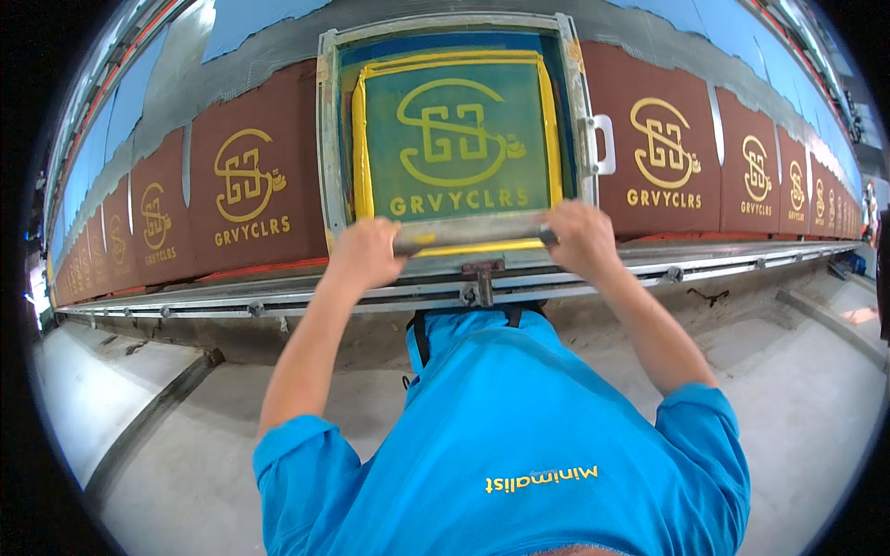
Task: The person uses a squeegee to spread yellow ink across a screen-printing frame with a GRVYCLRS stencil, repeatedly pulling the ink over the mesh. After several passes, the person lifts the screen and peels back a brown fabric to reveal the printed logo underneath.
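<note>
A screen printing frame (329,139) lies in front of me, its green mesh (375,116) bordered with yellow ink and bearing a yellow emblem with lettering. Across the near end of the mesh lies a squeegee (473,232) with a long pale bar. My left hand (366,255) is closed round its left end, and my right hand (582,239) is closed round its right end. Both arms reach forward over the table's near edge. A white handle (603,145) sticks out from the frame's right side. The squeegee's blade edge is hard to make out.
Brown fabric panels (250,176) with yellow prints run along the table on both sides of the frame. A metal rail (389,298) with several bolts follows the near edge, with a bracket (482,283) at its middle. Blue sheets (260,23) lie along the far side.
</note>
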Tool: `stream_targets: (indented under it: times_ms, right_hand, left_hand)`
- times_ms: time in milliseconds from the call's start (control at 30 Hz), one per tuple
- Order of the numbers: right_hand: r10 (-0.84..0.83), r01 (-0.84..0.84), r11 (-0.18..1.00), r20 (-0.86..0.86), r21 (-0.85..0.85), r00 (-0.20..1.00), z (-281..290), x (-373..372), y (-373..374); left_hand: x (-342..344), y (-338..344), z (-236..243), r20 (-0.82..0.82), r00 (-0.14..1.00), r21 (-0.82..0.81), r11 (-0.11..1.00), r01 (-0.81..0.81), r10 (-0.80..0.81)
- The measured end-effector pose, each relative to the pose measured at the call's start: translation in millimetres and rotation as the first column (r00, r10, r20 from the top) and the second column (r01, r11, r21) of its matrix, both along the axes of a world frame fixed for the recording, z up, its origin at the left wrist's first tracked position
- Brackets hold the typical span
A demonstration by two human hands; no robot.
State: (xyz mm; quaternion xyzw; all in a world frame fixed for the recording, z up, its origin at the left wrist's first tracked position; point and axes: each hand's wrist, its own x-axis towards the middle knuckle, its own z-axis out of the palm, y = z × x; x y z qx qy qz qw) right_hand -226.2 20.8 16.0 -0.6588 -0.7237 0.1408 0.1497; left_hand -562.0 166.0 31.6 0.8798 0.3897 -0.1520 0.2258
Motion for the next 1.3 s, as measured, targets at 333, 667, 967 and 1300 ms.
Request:
stream_targets:
  times_ms: [333, 667, 967, 1300]
  right_hand:
    - [-0.114, 0.164, 0.972, 0.274, -0.165, 0.955, -50, 96, 359]
    - [-0.193, 0.264, 0.951, 0.358, -0.159, 0.913, -118, 134, 424]
    - [-0.181, 0.169, 0.983, 0.215, 0.073, 0.960, -150, 131, 335]
    - [-0.107, 0.106, 0.994, 0.099, 0.017, 0.989, -124, 46, 43]
  left_hand:
    - [99, 364, -56, -0.050, 0.996, 0.140, 0.986, 0.086, -0.080]
    - [160, 427, -133, -0.041, 0.993, 0.224, 0.968, 0.116, -0.110]
    - [150, 327, -151, -0.069, 0.998, 0.238, 0.971, 0.015, 0.001]
    - [55, 48, -109, -0.084, 0.994, 0.021, 0.997, -0.075, 0.076]
